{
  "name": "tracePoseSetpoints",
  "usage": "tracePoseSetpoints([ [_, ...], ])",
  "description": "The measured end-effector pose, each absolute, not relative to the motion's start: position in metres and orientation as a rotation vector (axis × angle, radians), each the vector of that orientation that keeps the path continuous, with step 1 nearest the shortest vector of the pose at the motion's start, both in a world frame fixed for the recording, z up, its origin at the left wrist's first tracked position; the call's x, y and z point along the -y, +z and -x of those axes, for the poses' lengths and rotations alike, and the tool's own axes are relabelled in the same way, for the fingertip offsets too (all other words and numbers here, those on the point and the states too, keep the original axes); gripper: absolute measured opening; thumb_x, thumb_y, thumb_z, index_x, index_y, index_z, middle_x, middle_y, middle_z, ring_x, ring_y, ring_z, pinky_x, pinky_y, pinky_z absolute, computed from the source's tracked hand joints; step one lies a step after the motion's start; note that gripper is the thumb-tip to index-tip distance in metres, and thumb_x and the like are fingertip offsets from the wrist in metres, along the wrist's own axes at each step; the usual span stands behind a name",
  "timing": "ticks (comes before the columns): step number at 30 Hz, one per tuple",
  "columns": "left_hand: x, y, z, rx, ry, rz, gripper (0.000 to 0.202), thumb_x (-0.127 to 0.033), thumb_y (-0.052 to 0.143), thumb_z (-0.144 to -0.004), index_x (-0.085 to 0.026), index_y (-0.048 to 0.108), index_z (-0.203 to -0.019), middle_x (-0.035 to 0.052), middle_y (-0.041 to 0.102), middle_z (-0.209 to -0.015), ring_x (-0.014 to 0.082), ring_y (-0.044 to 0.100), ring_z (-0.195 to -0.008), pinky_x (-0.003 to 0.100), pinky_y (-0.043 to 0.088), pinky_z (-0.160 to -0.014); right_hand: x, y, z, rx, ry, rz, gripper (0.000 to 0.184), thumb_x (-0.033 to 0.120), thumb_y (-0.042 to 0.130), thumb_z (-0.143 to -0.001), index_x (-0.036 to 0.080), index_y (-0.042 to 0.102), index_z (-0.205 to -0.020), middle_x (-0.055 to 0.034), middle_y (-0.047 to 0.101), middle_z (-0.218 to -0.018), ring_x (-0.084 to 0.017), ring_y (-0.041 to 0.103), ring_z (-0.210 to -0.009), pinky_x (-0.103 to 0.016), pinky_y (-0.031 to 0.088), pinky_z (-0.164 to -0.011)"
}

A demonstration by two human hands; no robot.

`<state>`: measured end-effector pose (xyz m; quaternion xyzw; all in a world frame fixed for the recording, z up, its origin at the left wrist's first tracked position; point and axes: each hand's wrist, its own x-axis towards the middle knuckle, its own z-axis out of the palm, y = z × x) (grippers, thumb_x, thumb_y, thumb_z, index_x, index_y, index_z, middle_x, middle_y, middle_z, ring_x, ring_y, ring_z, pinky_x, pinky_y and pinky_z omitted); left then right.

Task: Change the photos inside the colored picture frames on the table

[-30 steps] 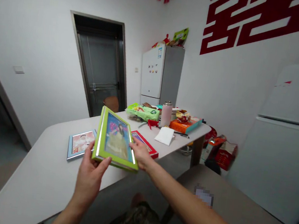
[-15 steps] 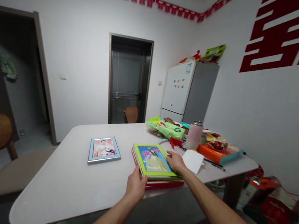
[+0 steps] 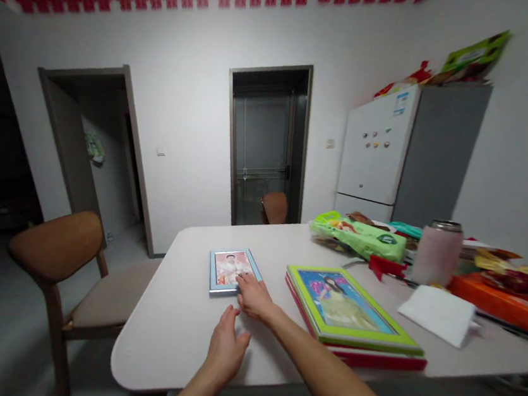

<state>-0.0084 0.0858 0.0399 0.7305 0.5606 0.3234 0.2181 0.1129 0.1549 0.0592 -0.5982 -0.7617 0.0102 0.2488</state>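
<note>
A blue photo frame (image 3: 221, 274) lies flat on the white table (image 3: 174, 315), picture side up. Over its lower right part reaches my right hand (image 3: 255, 295), fingers stretched out; whether the fingertips touch the frame I cannot tell. My left hand (image 3: 227, 346) is just in front of it, above the table, fingers apart and nothing in them. To the right, a green photo frame (image 3: 357, 301) tops a stack, with a red frame (image 3: 381, 361) underneath. Neither hand is on that stack.
Right of the stack lie a folded white tissue (image 3: 439, 314), a pink bottle (image 3: 437, 253) and an orange box (image 3: 495, 299). A green packet (image 3: 364, 238) sits at the back. A wooden chair (image 3: 58, 244) stands left of the table, and a fridge (image 3: 377, 147) behind it.
Both hands have left the stack of frames and moved left to the blue frame. The view has turned left. The stack and the blue frame stay on the table.
</note>
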Motion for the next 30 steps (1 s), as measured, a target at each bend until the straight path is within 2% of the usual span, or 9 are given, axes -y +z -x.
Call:
tracePoseSetpoints([
  [3, -0.086, 0.039, 0.019, -1.554, 0.911, -2.062, 0.048, -0.015, 0.048, -0.067, -0.006, 0.042, -0.114, 0.0138, 0.037, -0.127, 0.0189, 0.033, -0.117, 0.029, 0.024, -0.098, -0.161, 0.050, -0.102, 2.162, 0.026, 1.587, 0.031, 0.028, 0.047, -0.078, 0.015, 0.048, -0.106, -0.0071, 0.050, -0.110, -0.019, 0.048, -0.097, -0.040, 0.040, -0.081],
  [5, -0.083, 0.041, 0.023, -1.544, 0.923, -2.142, 0.049, -0.015, 0.048, -0.067, -0.006, 0.041, -0.115, 0.0143, 0.034, -0.129, 0.0192, 0.030, -0.119, 0.031, 0.024, -0.099, -0.152, 0.042, -0.105, 2.210, 0.036, 1.565, 0.032, 0.019, 0.051, -0.073, 0.015, 0.050, -0.105, -0.0089, 0.050, -0.112, -0.021, 0.043, -0.105, -0.041, 0.035, -0.087],
  [7, -0.077, 0.042, 0.024, -1.527, 0.892, -2.272, 0.051, -0.014, 0.049, -0.067, -0.005, 0.040, -0.116, 0.0158, 0.031, -0.130, 0.0211, 0.027, -0.121, 0.035, 0.023, -0.100, -0.132, 0.036, -0.111, 2.247, 0.046, 1.546, 0.040, 0.009, 0.049, -0.066, 0.015, 0.052, -0.106, -0.0100, 0.050, -0.113, -0.021, 0.041, -0.108, -0.039, 0.031, -0.091],
  [10, -0.060, 0.040, 0.020, -1.470, 0.770, -2.436, 0.058, -0.017, 0.055, -0.063, -0.006, 0.039, -0.118, 0.0164, 0.032, -0.130, 0.0251, 0.023, -0.122, 0.041, 0.018, -0.101, -0.086, 0.032, -0.124, 2.239, 0.141, 1.434, 0.049, 0.004, 0.043, -0.059, 0.014, 0.054, -0.106, -0.0101, 0.051, -0.111, -0.020, 0.042, -0.107, -0.036, 0.029, -0.094],
  [14, -0.037, 0.031, 0.004, -1.388, 0.666, -2.533, 0.064, -0.023, 0.062, -0.061, -0.009, 0.038, -0.119, 0.0147, 0.037, -0.127, 0.0277, 0.028, -0.119, 0.045, 0.019, -0.099, -0.033, 0.040, -0.142, 1.982, 0.401, 1.277, 0.039, 0.011, 0.038, -0.065, 0.017, 0.059, -0.097, -0.0090, 0.056, -0.105, -0.018, 0.048, -0.102, -0.034, 0.035, -0.091],
  [18, -0.026, 0.034, -0.007, -1.381, 0.610, -2.555, 0.055, -0.013, 0.061, -0.060, -0.012, 0.045, -0.112, 0.0137, 0.046, -0.120, 0.0280, 0.039, -0.112, 0.043, 0.030, -0.094, -0.016, 0.047, -0.160, 1.592, 0.445, 1.345, 0.031, 0.028, 0.045, -0.067, 0.020, 0.061, -0.092, -0.0076, 0.058, -0.103, -0.021, 0.050, -0.101, -0.036, 0.037, -0.090],
  [22, -0.018, 0.060, 0.001, -1.308, 0.892, -2.419, 0.051, -0.008, 0.056, -0.060, -0.014, 0.046, -0.110, 0.0122, 0.050, -0.114, 0.0263, 0.044, -0.105, 0.041, 0.032, -0.091, -0.018, 0.046, -0.163, 1.291, 0.468, 1.321, 0.040, 0.039, 0.047, -0.067, 0.019, 0.057, -0.101, -0.0095, 0.055, -0.110, -0.022, 0.049, -0.102, -0.035, 0.040, -0.087],
  [27, -0.010, 0.096, 0.018, -1.114, 1.487, -1.774, 0.026, -0.024, 0.045, -0.076, -0.018, 0.044, -0.102, 0.0071, 0.058, -0.097, 0.0187, 0.055, -0.089, 0.031, 0.042, -0.079, -0.024, 0.055, -0.129, 1.397, 0.654, 1.174, 0.050, 0.040, 0.043, -0.074, 0.018, 0.043, -0.118, -0.0095, 0.046, -0.122, -0.019, 0.046, -0.107, -0.035, 0.036, -0.092],
  [30, -0.011, 0.092, 0.025, -1.019, 1.622, -1.422, 0.039, -0.033, 0.047, -0.075, -0.017, 0.036, -0.109, 0.0084, 0.056, -0.103, 0.0181, 0.054, -0.093, 0.028, 0.041, -0.081, -0.028, 0.061, -0.108, 1.583, 0.648, 1.138, 0.049, 0.039, 0.041, -0.075, 0.019, 0.041, -0.120, -0.0080, 0.041, -0.126, -0.018, 0.037, -0.115, -0.037, 0.027, -0.098],
])
